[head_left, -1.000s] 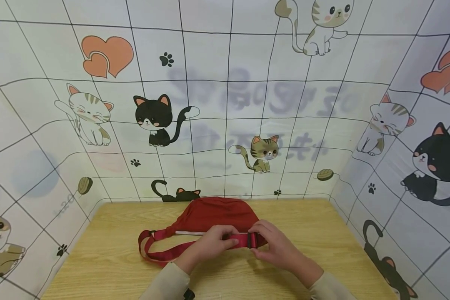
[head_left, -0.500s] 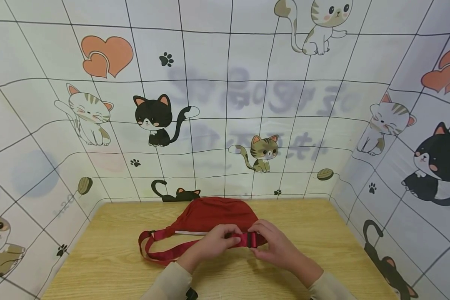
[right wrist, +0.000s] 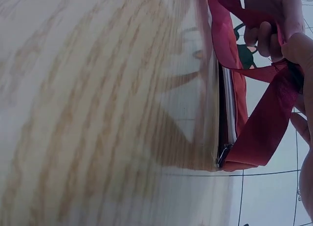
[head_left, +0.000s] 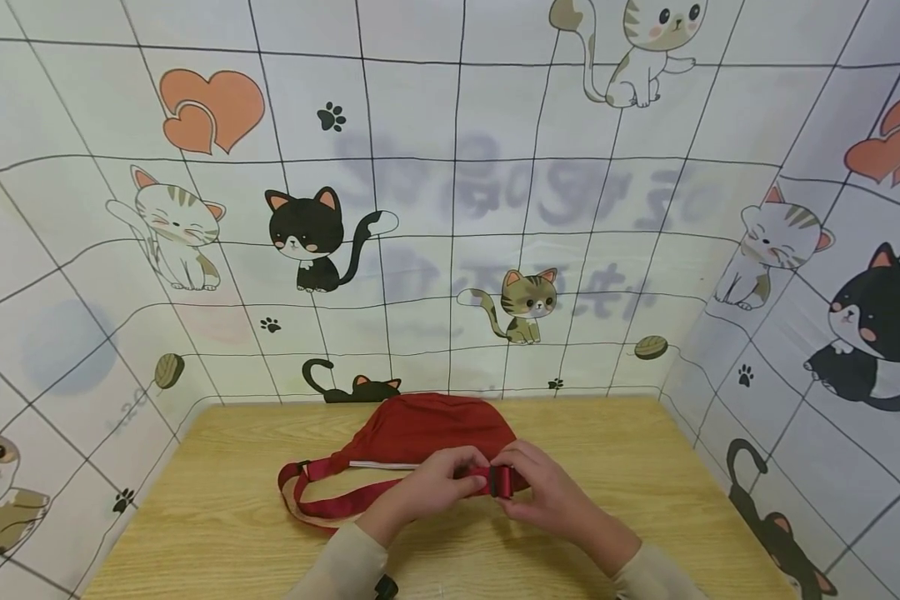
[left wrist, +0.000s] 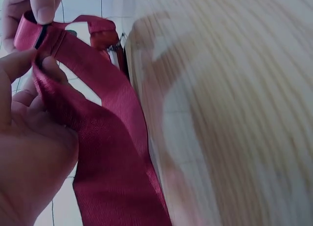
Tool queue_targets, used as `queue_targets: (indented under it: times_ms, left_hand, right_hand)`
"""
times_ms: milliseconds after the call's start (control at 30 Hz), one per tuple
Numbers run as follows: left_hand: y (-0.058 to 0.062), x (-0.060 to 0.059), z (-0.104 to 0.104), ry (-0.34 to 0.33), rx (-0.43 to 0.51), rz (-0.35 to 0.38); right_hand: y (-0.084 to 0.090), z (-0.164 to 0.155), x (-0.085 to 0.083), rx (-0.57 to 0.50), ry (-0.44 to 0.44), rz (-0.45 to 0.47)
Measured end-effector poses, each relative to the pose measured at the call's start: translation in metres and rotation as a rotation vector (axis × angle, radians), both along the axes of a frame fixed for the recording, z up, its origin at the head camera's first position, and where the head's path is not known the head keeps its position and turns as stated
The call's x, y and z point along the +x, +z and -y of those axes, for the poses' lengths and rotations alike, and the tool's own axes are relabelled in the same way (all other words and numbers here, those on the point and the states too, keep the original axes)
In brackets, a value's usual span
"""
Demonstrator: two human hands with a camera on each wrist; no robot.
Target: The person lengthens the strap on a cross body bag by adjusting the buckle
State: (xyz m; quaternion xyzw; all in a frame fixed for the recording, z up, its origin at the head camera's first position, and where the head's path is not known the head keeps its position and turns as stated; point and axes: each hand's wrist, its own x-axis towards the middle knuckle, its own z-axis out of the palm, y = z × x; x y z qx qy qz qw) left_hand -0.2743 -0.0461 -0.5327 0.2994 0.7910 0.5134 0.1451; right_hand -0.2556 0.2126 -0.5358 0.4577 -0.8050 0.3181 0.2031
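Red strap [head_left: 360, 498] of the waist bag [head_left: 427, 429] runs sideways on the bench [head_left: 217, 517]; left hand [head_left: 427, 487] and right hand [head_left: 543, 492] pinch it around the black buckle [head_left: 502, 481] between their fingers.

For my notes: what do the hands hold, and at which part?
Both left hand and right hand pinch the red woven strap beside its black buckle.

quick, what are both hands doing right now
Left hand: pinches the red strap of the waist bag.
Right hand: grips the same strap at its black buckle.
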Motion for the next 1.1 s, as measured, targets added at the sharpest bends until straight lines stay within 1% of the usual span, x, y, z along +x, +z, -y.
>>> queue_targets:
  times_ms: [200, 300, 367, 467, 600, 733, 867, 967, 1033, 1100]
  left_hand:
    - [-0.003, 0.001, 0.020, 0.029, -0.078, -0.074]
    - [-0.006, 0.002, 0.027, 0.032, -0.075, -0.071]
    - [-0.009, 0.001, 0.030, 0.030, -0.071, -0.067]
    - [-0.011, 0.001, 0.029, 0.027, -0.053, -0.066]
    - [-0.008, 0.003, 0.025, 0.024, -0.034, -0.046]
    - [-0.002, 0.005, 0.020, 0.012, -0.005, -0.028]
    - [-0.001, 0.006, 0.021, -0.004, 0.028, -0.006]
    - [-0.001, 0.006, 0.022, 0.009, 0.040, 0.014]
    - [0.000, 0.006, 0.022, 0.021, 0.042, 0.019]
    - [0.000, 0.006, 0.022, 0.030, 0.030, 0.008]
  right_hand:
    - [-0.001, -0.001, 0.001, -0.007, -0.018, -0.020]
    - [-0.002, -0.001, 0.001, -0.006, -0.028, -0.010]
    - [-0.003, -0.001, 0.002, -0.010, -0.020, 0.022]
    - [-0.004, 0.000, 0.002, -0.018, -0.004, 0.076]
    - [-0.003, 0.002, 0.004, -0.026, 0.016, 0.130]
    - [-0.003, 0.001, 0.004, -0.029, 0.021, 0.136]
    - [-0.003, -0.001, 0.003, -0.029, -0.002, 0.120]
    - [-0.004, -0.002, 0.004, -0.039, -0.013, 0.126]
    - [-0.004, -0.003, 0.004, -0.051, -0.001, 0.134]
    - [-0.004, -0.003, 0.004, -0.057, 0.018, 0.139]
